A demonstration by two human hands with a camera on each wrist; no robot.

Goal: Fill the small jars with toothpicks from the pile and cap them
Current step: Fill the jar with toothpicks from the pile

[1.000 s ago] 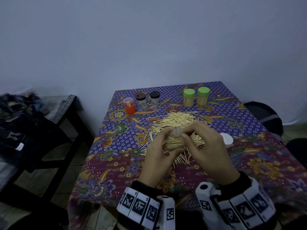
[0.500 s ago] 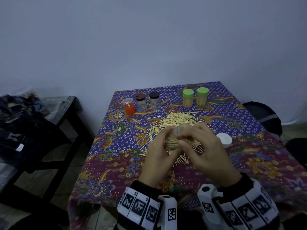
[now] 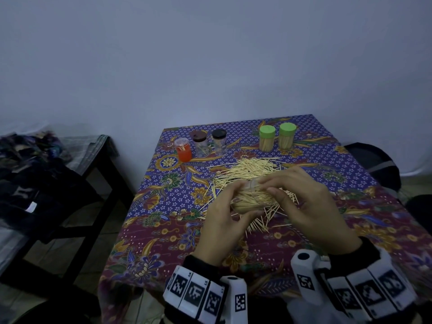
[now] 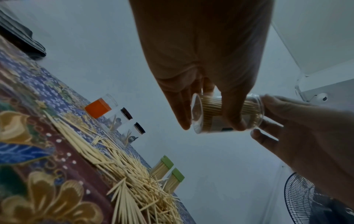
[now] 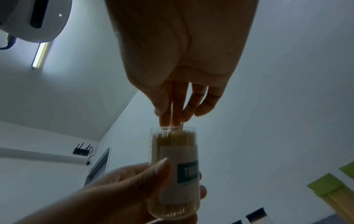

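A batik cloth covers the counter against a plain pale wall. The clear jar lies nearly level above the toothpick pile, mouth toward the right hand. Left hand grip clamps its body; right fingertips pinch toothpicks at the mouth. Since earlier, the white cap has gone behind the right hand

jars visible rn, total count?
6. Two green-capped jars at the far right of the table, an orange jar and two dark-capped jars at the far left, one uncapped jar held by both hands.
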